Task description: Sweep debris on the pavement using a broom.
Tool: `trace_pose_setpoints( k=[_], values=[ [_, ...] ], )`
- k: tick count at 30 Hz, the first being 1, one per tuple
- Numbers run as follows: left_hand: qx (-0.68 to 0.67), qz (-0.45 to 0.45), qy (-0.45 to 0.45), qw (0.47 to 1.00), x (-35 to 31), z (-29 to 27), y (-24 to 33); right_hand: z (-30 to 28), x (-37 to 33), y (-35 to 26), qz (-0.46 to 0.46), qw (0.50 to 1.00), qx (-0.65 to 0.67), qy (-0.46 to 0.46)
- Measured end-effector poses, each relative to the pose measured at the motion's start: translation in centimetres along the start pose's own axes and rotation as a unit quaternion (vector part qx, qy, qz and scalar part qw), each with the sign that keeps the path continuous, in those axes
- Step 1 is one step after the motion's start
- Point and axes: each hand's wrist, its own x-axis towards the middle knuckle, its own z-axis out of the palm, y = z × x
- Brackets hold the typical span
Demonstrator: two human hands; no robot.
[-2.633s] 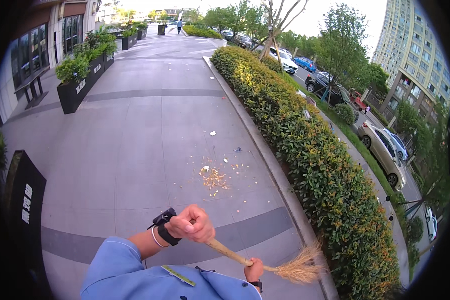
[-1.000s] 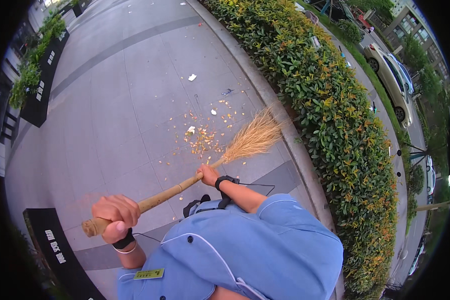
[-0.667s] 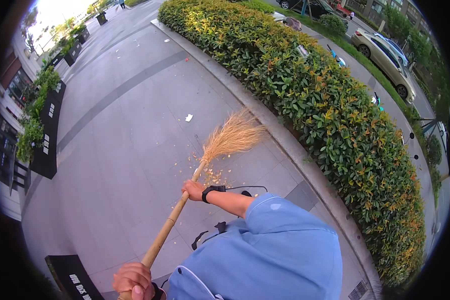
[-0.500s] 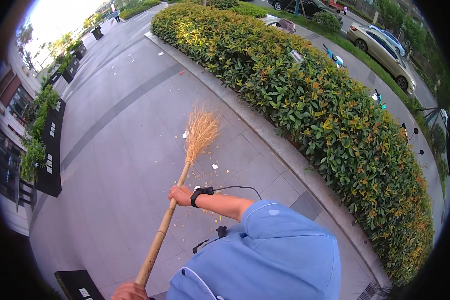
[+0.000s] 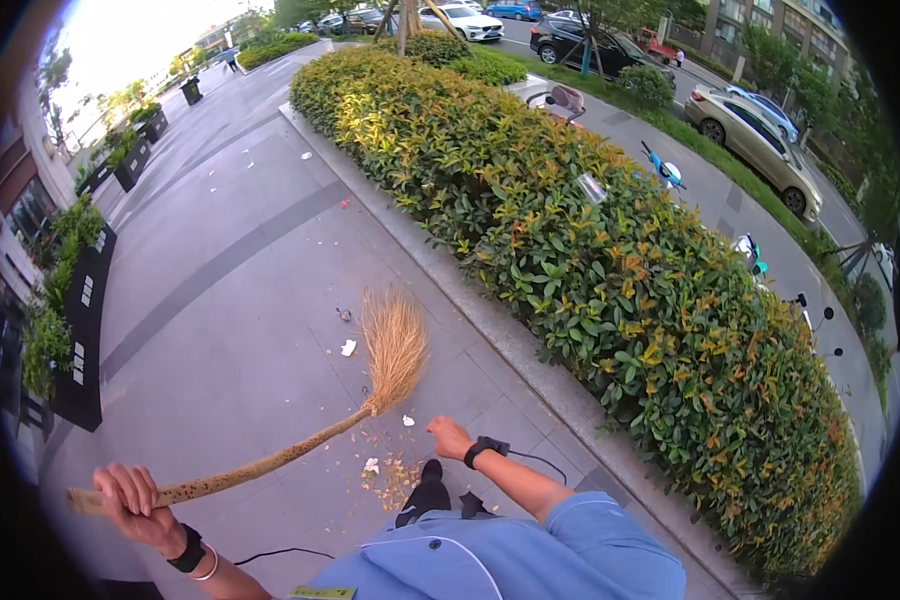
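A paved walkway (image 5: 200, 350) in grey slabs with darker bands fills the left and middle of the view. Along its right side runs a long clipped hedge (image 5: 570, 280) with green and yellowish leaves. Past the hedge, a beige sedan (image 5: 755, 145) is parked by a grass strip. Black planter boxes (image 5: 84, 330) filled with greenery line the far left.

The person wears a blue shirt (image 5: 440, 560), which shows at the lower edge. In front of it, the straw broom (image 5: 395, 345) lies across the view: its bamboo handle runs from the lower left toward the middle, and the bristles point away from the person, over the paving. Whether the bristles touch the ground is hard to tell.

The left hand (image 5: 130, 503) holds the handle near its butt end, fingers wrapped around it. The right hand (image 5: 450, 440) is apart from the broom, just right of the neck, fingers bent inward; how tightly they are closed cannot be told. A dark shoe (image 5: 431, 470) stands below it.

A clear plastic container (image 5: 592, 188) rests on the hedge. A white scrap (image 5: 348, 348) lies left of the bristles, and small yellowish flakes (image 5: 398, 482) are scattered beside the shoe.
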Motion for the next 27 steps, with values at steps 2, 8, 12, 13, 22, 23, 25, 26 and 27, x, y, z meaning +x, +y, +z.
trace_pose_setpoints(
  k=[2,8,12,13,22,23,25,26,27],
  values=[
    [0.100,0.100,-0.051,0.989,3.3,1.2,-2.1,-2.4,-2.2,8.2,0.079,0.996,-0.048,0.017],
    [0.120,-0.045,0.149,0.981,8.8,-1.9,-18.7,-5.9,-14.2,24.2,0.364,0.907,-0.179,-0.117],
    [0.127,-0.042,0.176,0.975,9.7,-3.7,-20.8,-8.2,-17.2,23.5,0.455,0.875,-0.119,-0.115],
    [0.126,-0.019,0.182,0.975,9.8,-3.5,-19.6,-8.6,-17.0,23.0,0.465,0.872,-0.110,-0.107],
    [0.175,0.014,0.208,0.962,12.8,0.0,-23.2,-20.8,-4.3,29.4,0.406,0.887,-0.122,0.185],
    [0.178,0.022,0.186,0.966,12.5,0.4,-22.4,-23.9,-0.2,29.0,0.383,0.892,-0.111,0.213],
    [0.136,-0.004,0.160,0.978,13.0,0.8,-22.9,-30.4,4.6,31.5,0.347,0.889,-0.179,0.239],
    [0.115,-0.027,0.159,0.980,13.4,1.4,-23.4,-33.6,7.2,32.1,0.381,0.871,-0.140,0.276],
    [0.107,-0.039,0.142,0.983,13.9,1.9,-23.6,-36.9,10.5,33.0,0.401,0.861,-0.154,0.273]
  ],
)
